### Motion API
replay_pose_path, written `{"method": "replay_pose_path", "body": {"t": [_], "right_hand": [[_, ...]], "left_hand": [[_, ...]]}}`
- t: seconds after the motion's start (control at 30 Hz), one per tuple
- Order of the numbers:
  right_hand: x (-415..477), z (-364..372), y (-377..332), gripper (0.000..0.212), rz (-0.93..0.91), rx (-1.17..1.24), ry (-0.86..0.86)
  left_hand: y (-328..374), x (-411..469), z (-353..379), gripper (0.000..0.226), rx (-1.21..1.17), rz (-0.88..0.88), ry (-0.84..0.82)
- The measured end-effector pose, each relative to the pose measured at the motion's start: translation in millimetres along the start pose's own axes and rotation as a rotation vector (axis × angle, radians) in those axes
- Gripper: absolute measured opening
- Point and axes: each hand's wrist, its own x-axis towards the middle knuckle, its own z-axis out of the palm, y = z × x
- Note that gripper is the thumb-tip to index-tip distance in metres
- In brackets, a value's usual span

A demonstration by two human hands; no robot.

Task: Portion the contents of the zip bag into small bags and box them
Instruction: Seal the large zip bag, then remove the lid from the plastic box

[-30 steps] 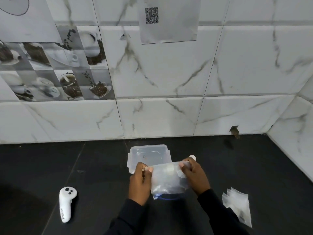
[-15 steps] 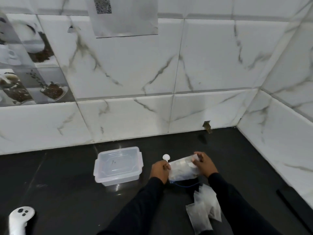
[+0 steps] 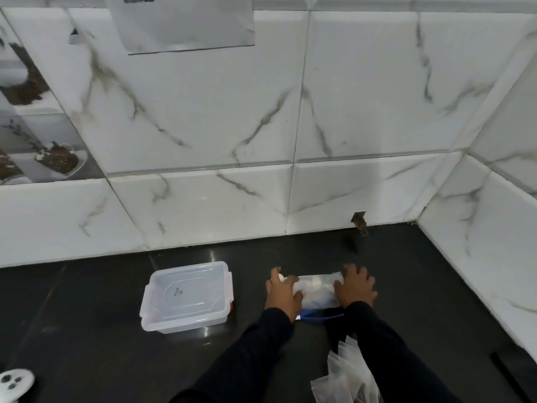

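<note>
The clear zip bag [image 3: 317,291], with pale contents and a blue strip at its near edge, lies flat on the black counter [image 3: 101,344]. My left hand [image 3: 282,293] rests on the bag's left end with its fingers spread. My right hand [image 3: 356,288] rests on the right end, fingers splayed too. A clear plastic box [image 3: 187,296] with its lid on stands to the left of my hands. Several empty small bags [image 3: 347,376] lie in a loose pile at the near right, partly behind my right sleeve.
A small white round thing [image 3: 280,276] peeks out by my left fingers. A white controller [image 3: 14,382] lies at the near left edge. Marble-tiled walls close the counter at the back and right. A dark strip [image 3: 511,379] lies at the near right.
The bag, held up by its top corners before, has gone down flat onto the counter and my fingers have spread over its ends. The view has swung right and closer.
</note>
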Motion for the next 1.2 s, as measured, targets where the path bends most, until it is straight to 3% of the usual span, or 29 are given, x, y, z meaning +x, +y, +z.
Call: {"method": "replay_pose_path", "body": {"t": [0.1, 0.17, 0.23, 0.33, 0.4, 0.47, 0.57, 0.67, 0.8, 1.0, 1.2], "right_hand": [[-27.1, -4.2, -40.6, 0.041, -0.128, 0.098, 0.237], [-50.8, -2.6, -73.0, 0.025, -0.310, 0.326, 0.265], [-73.2, 8.1, -104.6, 0.009, -0.376, 0.537, 0.109], [-96.8, 39.8, -152.9, 0.013, -0.424, 0.549, -0.150], [-109.1, 56.6, -177.5, 0.015, -0.400, 0.550, -0.286], [-119.5, 67.4, -193.3, 0.018, -0.335, 0.537, -0.331], [-129.5, 72.7, -202.6, 0.025, -0.224, 0.541, -0.306], [-136.4, 80.2, -195.2, 0.027, -0.178, 0.522, -0.273], [-157.6, 80.5, -160.5, 0.029, -0.100, 0.583, -0.280], [-185.7, 67.2, -131.7, 0.047, 0.079, 0.793, -0.491], [-203.1, 49.3, -139.5, 0.025, 0.210, 0.885, -0.524]], "left_hand": [[-9.1, -16.5, -38.6, 0.023, -0.108, 0.093, 0.186], [-26.3, -30.7, -74.8, 0.011, -0.158, 0.137, 0.399], [-50.6, -47.4, -117.7, 0.010, -0.180, 0.054, 0.631], [-107.8, -66.2, -188.5, 0.019, -0.022, -0.232, 0.879], [-144.0, -72.5, -224.0, 0.032, -0.003, -0.502, 0.818], [-168.4, -78.7, -241.2, 0.034, -0.112, -0.661, 0.650], [-178.2, -88.5, -240.2, 0.009, -0.306, -0.659, 0.498], [-193.3, -102.5, -232.9, 0.020, -0.491, -0.686, 0.457], [-201.1, -130.7, -224.7, 0.007, -0.903, -0.760, 0.298], [-201.2, -165.2, -222.8, 0.012, -1.092, -0.857, 0.081], [-202.7, -167.7, -224.3, 0.012, -1.151, -0.907, 0.015]]}}
